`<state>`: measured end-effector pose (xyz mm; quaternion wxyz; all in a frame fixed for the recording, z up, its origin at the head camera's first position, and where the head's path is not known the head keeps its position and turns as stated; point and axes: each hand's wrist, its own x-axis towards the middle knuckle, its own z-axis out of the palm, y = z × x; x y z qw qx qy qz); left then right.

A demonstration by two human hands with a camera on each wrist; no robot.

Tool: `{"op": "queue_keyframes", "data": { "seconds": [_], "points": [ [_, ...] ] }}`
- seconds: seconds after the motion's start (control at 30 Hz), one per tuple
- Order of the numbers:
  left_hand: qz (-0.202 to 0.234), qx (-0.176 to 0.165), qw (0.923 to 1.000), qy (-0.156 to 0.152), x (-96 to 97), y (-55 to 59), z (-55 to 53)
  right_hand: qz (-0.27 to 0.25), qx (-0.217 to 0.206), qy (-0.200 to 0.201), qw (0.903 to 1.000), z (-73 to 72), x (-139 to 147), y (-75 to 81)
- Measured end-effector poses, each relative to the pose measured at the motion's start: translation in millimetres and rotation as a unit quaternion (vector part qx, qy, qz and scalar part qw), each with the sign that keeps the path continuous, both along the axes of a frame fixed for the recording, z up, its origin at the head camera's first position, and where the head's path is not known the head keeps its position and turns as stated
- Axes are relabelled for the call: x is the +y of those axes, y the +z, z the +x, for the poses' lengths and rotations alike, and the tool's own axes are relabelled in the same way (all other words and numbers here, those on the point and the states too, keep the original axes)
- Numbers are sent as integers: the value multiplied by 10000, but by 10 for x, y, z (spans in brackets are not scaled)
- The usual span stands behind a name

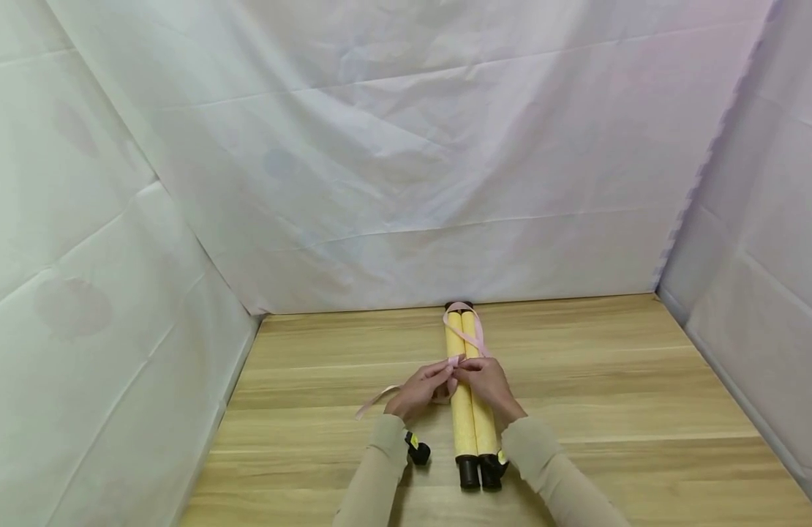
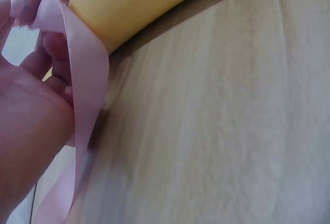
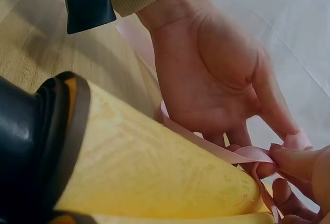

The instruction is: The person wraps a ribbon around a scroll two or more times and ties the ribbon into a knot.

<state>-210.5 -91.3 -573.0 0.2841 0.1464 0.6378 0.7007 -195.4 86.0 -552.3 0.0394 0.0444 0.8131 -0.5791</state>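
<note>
Two yellow rolls [image 1: 464, 421] lie side by side on the desk [image 1: 610, 402], running near to far, close enough for one pink ribbon [image 2: 90, 69] to loop over both far ends. From the left, the left hand [image 1: 418, 389] pinches the ribbon above the rolls; from the right, the right hand's [image 1: 487, 380] fingers are clamped on it too, presumably keeping it from slipping. One tail trails left.
</note>
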Motion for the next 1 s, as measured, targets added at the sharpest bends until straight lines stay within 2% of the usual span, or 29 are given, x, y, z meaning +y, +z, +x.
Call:
{"op": "queue_keyframes", "data": {
  "seconds": [0.13,0.23,0.3,0.37,0.4,0.47,0.57,0.63,0.7,0.77,0.83,0.9,1.0],
  "points": [
    [-93,-57,9988,475,-26,-12,7,-13,-54,-205,9998,18,10,7],
    [-188,-33,9953,950,-31,8,-17,18,35,-283,9996,30,12,17],
    [-482,198,9896,1339,-29,45,-57,60,154,-295,9994,37,4,17],
    [-992,608,9782,1718,-24,93,-132,61,194,-309,9993,46,-21,21],
    [-1362,872,9696,1835,-18,135,-173,55,207,-306,9993,51,-35,21],
    [-2111,1473,9474,1901,8,233,-260,10,187,-306,9994,64,-65,20],
    [-2952,2435,9092,1643,68,406,-389,-76,166,-301,9994,86,-114,12],
    [-3390,3141,8761,1377,113,496,-461,-93,214,-287,9993,96,-144,1],
    [-3775,3799,8372,1105,154,548,-527,-117,242,-279,9992,106,-173,-8],
    [-4135,4209,8031,832,188,565,-564,-133,282,-238,9992,118,-197,-14],
    [-4436,4478,7742,581,215,556,-591,-93,350,-191,9992,128,-216,-18],
    [-4664,4458,7629,409,229,533,-595,-97,350,-148,9992,137,-228,-18],
    [-4789,4367,7607,358,224,491,-592,-94,388,-109,9991,139,-238,-10]
  ]
}}
